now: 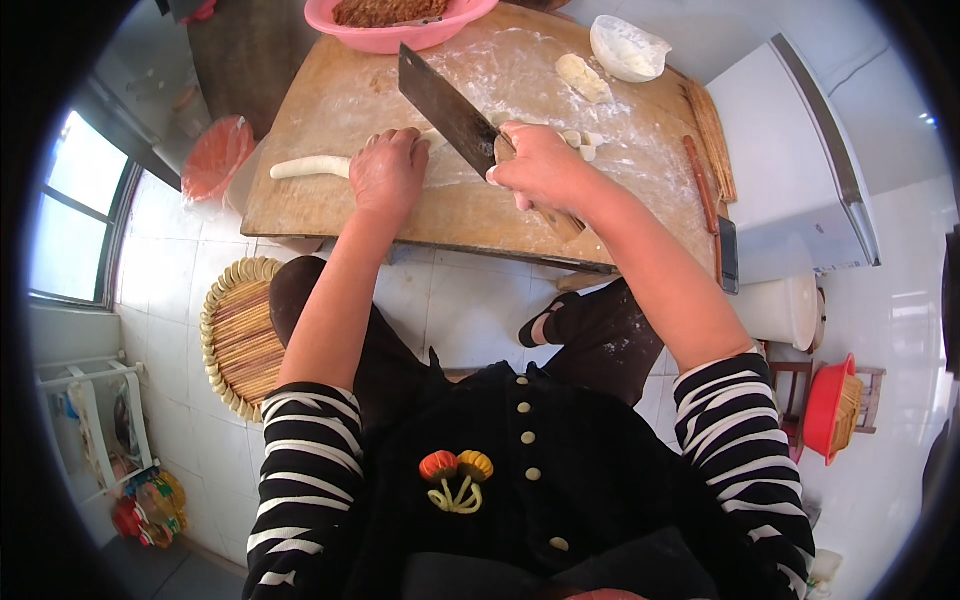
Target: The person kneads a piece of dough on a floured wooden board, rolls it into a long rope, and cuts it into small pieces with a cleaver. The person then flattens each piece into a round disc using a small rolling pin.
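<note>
My right hand point(541, 169) grips the wooden handle of a broad cleaver point(450, 112), its blade pointing up and to the left above the floured wooden board point(330, 90). A long roll of dough point(311, 166) lies on the board under my left hand point(388, 166), whose fingers rest on it; the roll's other end shows beside the blade. Several small cut dough pieces point(581, 142) lie just beyond my right hand, partly hidden by it. Farther back sits a larger lump of dough point(583, 79), near a translucent bowl of flour point(628, 49).
A pink basin point(401, 36) of brown filling stands at the far edge. A thin rolling pin point(700, 184), a bundle of sticks point(709, 139) and a phone point(727, 255) lie at the right. Lower left, a round stalk tray point(244, 330) carries dumplings around its rim.
</note>
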`<state>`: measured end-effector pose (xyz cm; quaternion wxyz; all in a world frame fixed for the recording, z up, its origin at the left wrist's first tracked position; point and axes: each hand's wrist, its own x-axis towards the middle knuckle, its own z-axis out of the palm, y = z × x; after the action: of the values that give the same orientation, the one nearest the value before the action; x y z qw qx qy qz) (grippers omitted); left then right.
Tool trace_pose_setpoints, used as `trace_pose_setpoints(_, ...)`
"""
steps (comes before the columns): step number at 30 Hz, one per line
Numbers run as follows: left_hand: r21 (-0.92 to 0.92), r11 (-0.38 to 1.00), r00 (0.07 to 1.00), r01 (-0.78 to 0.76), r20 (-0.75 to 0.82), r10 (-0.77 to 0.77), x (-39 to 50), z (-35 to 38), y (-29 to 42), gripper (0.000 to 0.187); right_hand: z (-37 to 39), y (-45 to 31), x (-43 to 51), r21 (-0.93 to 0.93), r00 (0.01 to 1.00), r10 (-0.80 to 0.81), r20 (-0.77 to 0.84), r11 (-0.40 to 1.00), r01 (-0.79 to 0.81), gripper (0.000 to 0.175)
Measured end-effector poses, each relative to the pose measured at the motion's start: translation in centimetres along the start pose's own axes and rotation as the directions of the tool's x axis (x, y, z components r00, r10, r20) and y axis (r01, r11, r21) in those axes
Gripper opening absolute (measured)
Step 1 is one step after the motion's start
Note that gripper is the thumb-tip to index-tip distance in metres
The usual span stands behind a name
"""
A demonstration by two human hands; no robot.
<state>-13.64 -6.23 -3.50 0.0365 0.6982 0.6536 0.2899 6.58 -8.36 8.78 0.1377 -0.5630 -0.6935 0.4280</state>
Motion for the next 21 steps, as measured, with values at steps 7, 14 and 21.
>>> trace_pose_setpoints(7,0.045,0.998,0.999,-0.038,0.041,0.036,-0.2,-0.9,-0.2,0.033,0.7,1.4,4.8,0.062,0.993,0.057,0.103,0.996,-0.064,0.036)
trace_pose_setpoints(14,0.059,0.989,0.990,-0.134,0.049,0.131,-0.6,-1.5,-1.6,0.033,-1.0,3.9,3.1,-0.115,0.905,-0.192,-0.380,0.980,0.160,0.033)
trace_pose_setpoints(21,0.016,0.993,0.993,-0.120,-0.018,0.120,0.9,0.4,-1.1,0.029,-4.0,0.9,-1.6,0.123,0.882,-0.131,-0.453,0.971,0.207,0.038)
